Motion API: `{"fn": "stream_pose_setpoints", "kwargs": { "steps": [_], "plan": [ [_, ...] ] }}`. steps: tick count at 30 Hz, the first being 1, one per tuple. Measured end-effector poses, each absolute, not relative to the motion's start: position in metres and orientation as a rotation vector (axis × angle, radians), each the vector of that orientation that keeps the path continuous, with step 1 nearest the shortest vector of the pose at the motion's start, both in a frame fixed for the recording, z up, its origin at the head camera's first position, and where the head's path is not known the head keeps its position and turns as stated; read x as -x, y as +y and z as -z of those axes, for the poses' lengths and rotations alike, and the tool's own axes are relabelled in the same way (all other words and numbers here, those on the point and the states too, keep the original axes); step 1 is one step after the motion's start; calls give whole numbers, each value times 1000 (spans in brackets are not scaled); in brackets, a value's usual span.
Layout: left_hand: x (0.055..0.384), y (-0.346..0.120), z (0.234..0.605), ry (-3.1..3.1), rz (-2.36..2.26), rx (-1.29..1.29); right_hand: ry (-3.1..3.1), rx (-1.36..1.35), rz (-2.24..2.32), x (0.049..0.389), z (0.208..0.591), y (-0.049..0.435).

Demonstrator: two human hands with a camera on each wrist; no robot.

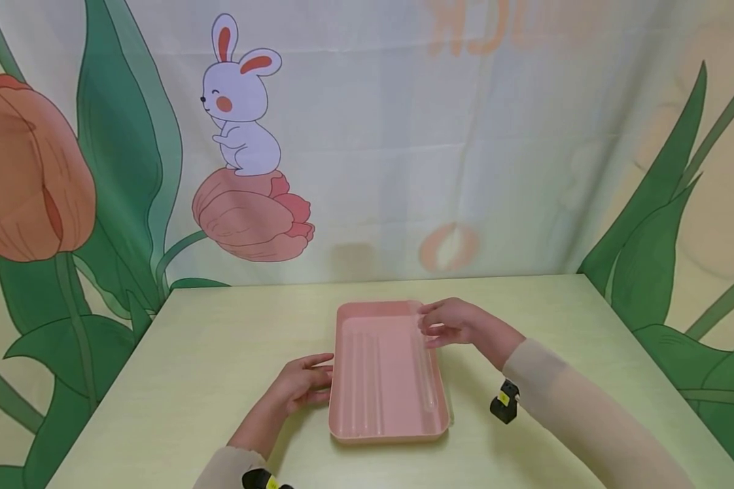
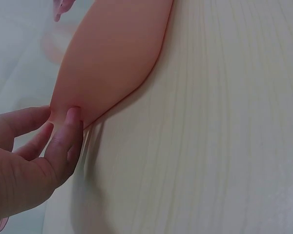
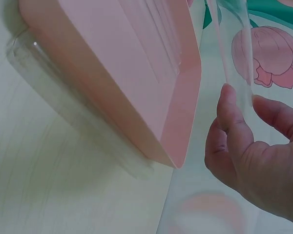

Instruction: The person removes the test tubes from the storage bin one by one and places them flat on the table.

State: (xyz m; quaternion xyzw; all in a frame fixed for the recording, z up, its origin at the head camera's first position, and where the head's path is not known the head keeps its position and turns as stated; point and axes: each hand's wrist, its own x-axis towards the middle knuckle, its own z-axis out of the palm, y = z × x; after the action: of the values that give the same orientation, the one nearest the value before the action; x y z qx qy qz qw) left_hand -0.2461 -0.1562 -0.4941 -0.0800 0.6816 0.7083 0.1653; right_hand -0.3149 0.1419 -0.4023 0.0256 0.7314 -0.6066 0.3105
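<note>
My right hand (image 1: 452,322) pinches one end of a clear test tube (image 3: 238,44) between thumb and fingers. In the head view this tube lies lengthwise over the right side of a pink tray (image 1: 397,377). Several more clear tubes (image 1: 363,387) lie side by side along the tray's left side. Against the outside of the tray's left wall rest the fingertips of my left hand (image 1: 302,385), none of them reaching over the rim. Outside the right wall, another clear tube (image 3: 78,112) lies on the table, mostly hidden by the tray in the head view.
The pale wood-grain table (image 1: 232,353) carries the tray near its middle. Behind it hangs a curtain (image 1: 373,136) printed with a rabbit and tulips. A small black camera (image 1: 505,402) shows at the right sleeve.
</note>
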Motion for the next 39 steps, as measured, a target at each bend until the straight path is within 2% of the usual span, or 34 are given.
{"fn": "stream_pose_setpoints", "kwargs": {
  "steps": [21,39],
  "plan": [
    [247,-157,498,1939,-2017,213,1990,-99,1600,319,402,182],
    [248,-156,497,1945,-2018,243,2027,-150,1549,323,424,197]
  ]
}}
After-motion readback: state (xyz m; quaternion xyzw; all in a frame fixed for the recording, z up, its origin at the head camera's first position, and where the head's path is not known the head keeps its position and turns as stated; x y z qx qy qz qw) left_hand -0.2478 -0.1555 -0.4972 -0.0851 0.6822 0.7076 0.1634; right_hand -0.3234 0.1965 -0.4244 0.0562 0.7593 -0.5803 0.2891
